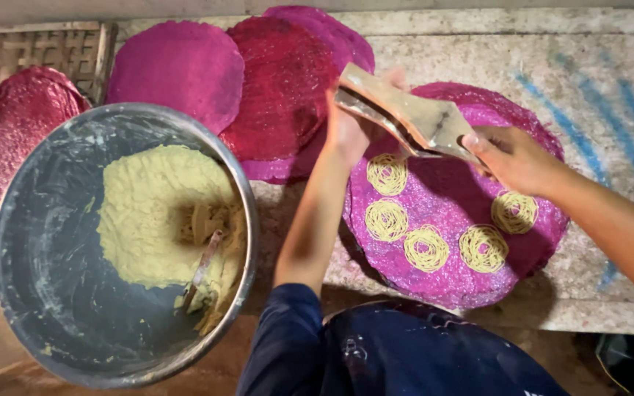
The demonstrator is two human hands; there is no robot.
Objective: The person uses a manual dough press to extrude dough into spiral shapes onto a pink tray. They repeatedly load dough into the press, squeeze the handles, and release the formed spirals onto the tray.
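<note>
Both hands clamp a wooden press (405, 117) over a magenta mat (449, 213); the left hand (346, 132) has its fingers closed round the press's far end, the right hand (511, 158) has its fingers closed on the near end; below the fingers lie 5 yellow noodle coils (425, 248) on the mat, which rests on the tabletop (610, 88); left of the left fingers, well apart, a metal basin (38, 242) holds pale dough (148, 213); beyond the fingers lie more magenta mats (177, 70)
</note>
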